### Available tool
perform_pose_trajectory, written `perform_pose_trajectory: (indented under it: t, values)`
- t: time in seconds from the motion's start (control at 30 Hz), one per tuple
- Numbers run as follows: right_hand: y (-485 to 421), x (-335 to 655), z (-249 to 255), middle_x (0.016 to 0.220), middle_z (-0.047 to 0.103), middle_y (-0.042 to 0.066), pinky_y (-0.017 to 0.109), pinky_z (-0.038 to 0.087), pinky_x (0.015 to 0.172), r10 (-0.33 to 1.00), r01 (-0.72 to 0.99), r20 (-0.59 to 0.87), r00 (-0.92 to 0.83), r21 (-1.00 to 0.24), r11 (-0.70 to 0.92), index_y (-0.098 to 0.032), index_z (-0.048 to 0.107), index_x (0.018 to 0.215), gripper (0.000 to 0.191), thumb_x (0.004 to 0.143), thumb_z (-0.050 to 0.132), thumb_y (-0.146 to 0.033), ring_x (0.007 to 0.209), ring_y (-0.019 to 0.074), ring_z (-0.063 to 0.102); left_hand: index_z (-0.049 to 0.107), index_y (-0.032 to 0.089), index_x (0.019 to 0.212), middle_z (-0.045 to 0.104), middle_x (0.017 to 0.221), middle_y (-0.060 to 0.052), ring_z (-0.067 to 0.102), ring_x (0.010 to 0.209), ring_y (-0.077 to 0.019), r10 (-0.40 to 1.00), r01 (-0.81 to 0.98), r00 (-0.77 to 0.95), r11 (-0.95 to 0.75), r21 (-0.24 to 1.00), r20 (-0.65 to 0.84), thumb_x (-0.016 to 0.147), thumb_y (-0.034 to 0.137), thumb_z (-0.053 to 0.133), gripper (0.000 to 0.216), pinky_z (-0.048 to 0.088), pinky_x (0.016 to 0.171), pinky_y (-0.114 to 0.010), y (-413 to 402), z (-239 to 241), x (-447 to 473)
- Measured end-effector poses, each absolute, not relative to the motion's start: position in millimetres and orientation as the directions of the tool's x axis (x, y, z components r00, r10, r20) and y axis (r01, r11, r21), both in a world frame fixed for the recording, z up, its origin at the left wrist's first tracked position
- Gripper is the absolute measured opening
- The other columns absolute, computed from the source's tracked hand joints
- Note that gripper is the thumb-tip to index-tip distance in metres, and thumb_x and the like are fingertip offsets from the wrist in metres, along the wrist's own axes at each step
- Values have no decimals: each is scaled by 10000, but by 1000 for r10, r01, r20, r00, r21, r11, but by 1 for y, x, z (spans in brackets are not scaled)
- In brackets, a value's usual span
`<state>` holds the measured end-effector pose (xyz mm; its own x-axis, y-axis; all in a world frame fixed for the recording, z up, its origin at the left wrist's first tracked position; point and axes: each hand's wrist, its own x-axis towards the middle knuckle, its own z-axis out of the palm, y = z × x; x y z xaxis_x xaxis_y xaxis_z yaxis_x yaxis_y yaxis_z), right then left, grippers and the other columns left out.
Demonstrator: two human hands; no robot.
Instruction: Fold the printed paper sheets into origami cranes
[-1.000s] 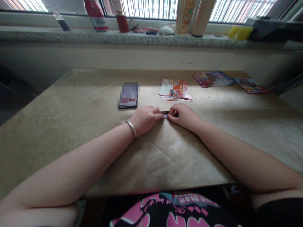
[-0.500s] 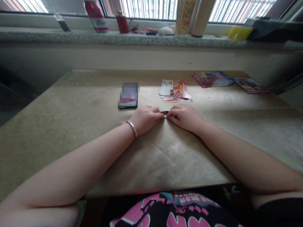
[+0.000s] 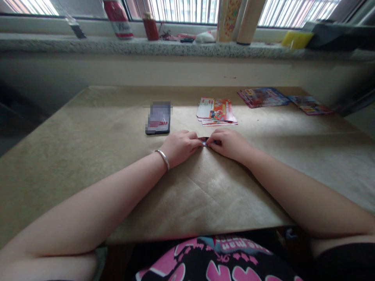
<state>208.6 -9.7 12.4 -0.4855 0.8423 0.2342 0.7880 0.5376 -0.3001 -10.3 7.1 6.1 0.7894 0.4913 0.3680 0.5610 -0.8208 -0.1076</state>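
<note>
Near the middle of the table, my left hand (image 3: pixel 182 147) and my right hand (image 3: pixel 230 143) meet over a small dark piece of printed paper or card (image 3: pixel 204 143). Both hands are closed, with the fingertips pinching its two sides. Most of the piece is hidden under the fingers, and only a narrow strip with blue and white shows between them. Just beyond the hands lies a loose stack of red and white printed cards (image 3: pixel 216 110). A phone-like dark device (image 3: pixel 158 118) with a blurred screen rests beyond my left hand.
Colourful printed booklets or cards (image 3: pixel 263 97) lie at the far right, with another small pile (image 3: pixel 311 105) beside them. The stone windowsill (image 3: pixel 175 47) behind the table bears a red and white can (image 3: pixel 118 19), a red bottle (image 3: pixel 150 28) and a yellow object (image 3: pixel 297 40).
Almost nothing differs. Both hands keep their hold on the small printed piece, with only a slight shift of the fingers and of the view.
</note>
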Motion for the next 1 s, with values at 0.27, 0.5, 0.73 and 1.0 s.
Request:
perform_pose_trajectory:
  t: [0.27, 0.5, 0.73, 1.0]
  values:
    - [-9, 209, 11, 912, 718, 49, 284, 439, 771, 836, 783, 236, -496, -294, 548, -219, 760, 908, 185, 868, 582, -252, 854, 184, 626, 735, 269, 986, 671, 865, -24, 591, 765, -155, 520, 580, 783, -809, -97, 341, 940, 270, 526, 214, 419, 637, -256, 7, 8, -9]
    - [-11, 207, 12, 909, 720, 43, 284, 425, 748, 834, 799, 245, -495, -250, 547, -221, 757, 901, 186, 872, 577, -257, 837, 181, 626, 733, 250, 988, 663, 875, -41, 583, 795, -166, 537, 590, 786, -799, -114, 306, 943, 266, 519, 219, 426, 652, -266, 3, 11, -8]
    - [-27, 202, 22, 932, 709, 50, 305, 353, 684, 788, 809, 221, -575, 11, 587, -259, 747, 1024, 281, 930, 483, -235, 867, 198, 609, 732, 240, 986, 667, 924, -49, 589, 840, -189, 578, 618, 776, -776, -126, 253, 937, 267, 504, 234, 451, 671, -289, -3, 15, -5]
    - [-23, 205, 21, 947, 706, 24, 298, 355, 678, 793, 811, 238, -560, -37, 584, -275, 764, 949, 247, 909, 520, -268, 860, 181, 604, 745, 231, 964, 658, 923, -59, 602, 851, -185, 585, 615, 776, -785, -77, 235, 923, 258, 497, 253, 476, 712, -296, -6, 18, -6]
